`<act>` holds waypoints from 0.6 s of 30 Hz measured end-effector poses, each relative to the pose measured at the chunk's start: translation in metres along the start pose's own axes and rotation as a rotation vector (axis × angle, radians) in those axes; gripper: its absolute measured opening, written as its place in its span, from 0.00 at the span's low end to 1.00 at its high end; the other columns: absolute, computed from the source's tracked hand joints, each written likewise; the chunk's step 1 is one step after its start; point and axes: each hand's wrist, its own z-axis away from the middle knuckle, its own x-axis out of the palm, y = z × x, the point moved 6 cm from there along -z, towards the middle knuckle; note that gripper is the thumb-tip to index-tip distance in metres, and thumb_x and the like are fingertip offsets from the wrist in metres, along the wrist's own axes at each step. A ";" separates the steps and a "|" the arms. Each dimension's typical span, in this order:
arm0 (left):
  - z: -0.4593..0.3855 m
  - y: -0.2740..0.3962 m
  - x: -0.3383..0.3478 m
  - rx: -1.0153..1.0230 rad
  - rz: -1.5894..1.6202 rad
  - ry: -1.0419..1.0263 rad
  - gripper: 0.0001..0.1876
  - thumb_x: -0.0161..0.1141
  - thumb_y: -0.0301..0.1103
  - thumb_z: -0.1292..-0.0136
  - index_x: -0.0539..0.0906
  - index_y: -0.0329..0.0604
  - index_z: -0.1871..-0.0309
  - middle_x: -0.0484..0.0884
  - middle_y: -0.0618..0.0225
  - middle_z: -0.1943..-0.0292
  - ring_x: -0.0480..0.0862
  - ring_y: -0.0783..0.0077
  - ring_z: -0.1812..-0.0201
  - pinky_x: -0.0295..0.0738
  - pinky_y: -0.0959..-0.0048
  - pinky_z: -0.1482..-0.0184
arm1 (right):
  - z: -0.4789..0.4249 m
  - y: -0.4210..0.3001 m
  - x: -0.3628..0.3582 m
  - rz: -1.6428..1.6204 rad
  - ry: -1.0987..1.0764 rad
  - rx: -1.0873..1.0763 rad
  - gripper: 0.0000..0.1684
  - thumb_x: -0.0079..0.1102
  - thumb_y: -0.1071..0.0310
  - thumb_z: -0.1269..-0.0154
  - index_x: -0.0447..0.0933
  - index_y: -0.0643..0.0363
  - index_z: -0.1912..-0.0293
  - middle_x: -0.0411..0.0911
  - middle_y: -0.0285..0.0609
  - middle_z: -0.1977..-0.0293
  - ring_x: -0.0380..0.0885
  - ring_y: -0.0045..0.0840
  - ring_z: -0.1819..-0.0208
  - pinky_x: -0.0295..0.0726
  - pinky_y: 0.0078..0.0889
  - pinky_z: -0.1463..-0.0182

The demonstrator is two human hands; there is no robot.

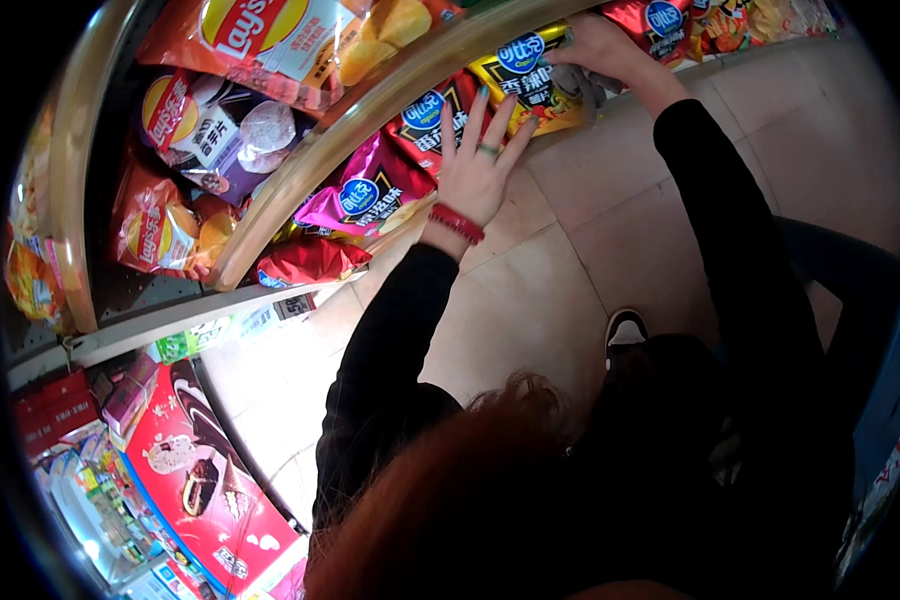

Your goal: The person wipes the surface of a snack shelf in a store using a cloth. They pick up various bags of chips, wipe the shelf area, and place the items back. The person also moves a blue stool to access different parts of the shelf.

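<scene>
My left hand (474, 176), with a red bracelet and a green ring, is spread over the front of a red Copico chip bag (425, 124) on the shelf. Its fingertips reach toward a yellow and black Copico bag (529, 79); whether they touch is unclear. At that bag's right side, my right hand (604, 49) holds a crumpled grey cloth (576, 88), with some fingers against the bag. A magenta Copico bag (364, 187) leans to the left of my left hand. Another red bag (660, 30) stands beyond my right wrist.
A rounded shelf rail (330, 135) runs above this row, with Lay's bags (217, 135) behind it. At lower left is a red ice-cream freezer (202, 480). A blue object (881, 360) stands at right. My shoe (626, 330) is on the tiled floor (517, 300).
</scene>
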 end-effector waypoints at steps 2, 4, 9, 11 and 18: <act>-0.028 -0.003 0.005 -0.009 -0.068 -0.027 0.34 0.66 0.36 0.57 0.70 0.68 0.42 0.55 0.64 0.34 0.59 0.52 0.38 0.51 0.43 0.39 | 0.028 -0.014 -0.016 -0.076 0.314 -0.090 0.36 0.67 0.59 0.52 0.65 0.64 0.45 0.75 0.52 0.57 0.75 0.40 0.54 0.73 0.33 0.51; -0.047 -0.011 0.012 -0.076 -0.076 -0.056 0.35 0.67 0.38 0.57 0.69 0.72 0.41 0.54 0.64 0.33 0.58 0.53 0.37 0.53 0.44 0.40 | 0.064 -0.016 -0.032 -0.029 0.691 -0.076 0.37 0.65 0.57 0.51 0.64 0.53 0.42 0.75 0.52 0.58 0.77 0.39 0.59 0.76 0.37 0.58; -0.053 -0.013 0.032 -0.123 -0.056 -0.182 0.37 0.66 0.44 0.54 0.63 0.75 0.38 0.51 0.64 0.32 0.56 0.52 0.36 0.55 0.45 0.42 | 0.149 -0.020 0.048 -0.102 0.147 0.113 0.44 0.59 0.67 0.48 0.50 0.40 0.34 0.64 0.52 0.43 0.78 0.41 0.64 0.78 0.38 0.62; -0.061 -0.009 0.036 -0.150 -0.068 -0.212 0.38 0.66 0.45 0.54 0.62 0.76 0.37 0.51 0.63 0.32 0.56 0.52 0.35 0.55 0.45 0.42 | 0.147 -0.022 0.064 -0.067 0.071 0.186 0.45 0.58 0.70 0.47 0.48 0.39 0.33 0.61 0.51 0.40 0.78 0.39 0.68 0.78 0.36 0.63; -0.073 0.003 0.055 -0.166 -0.225 -0.230 0.39 0.64 0.50 0.52 0.58 0.76 0.36 0.52 0.61 0.33 0.56 0.52 0.37 0.58 0.43 0.47 | 0.126 0.009 0.067 -0.137 0.022 0.148 0.45 0.56 0.73 0.48 0.49 0.38 0.34 0.57 0.51 0.38 0.78 0.42 0.67 0.77 0.37 0.64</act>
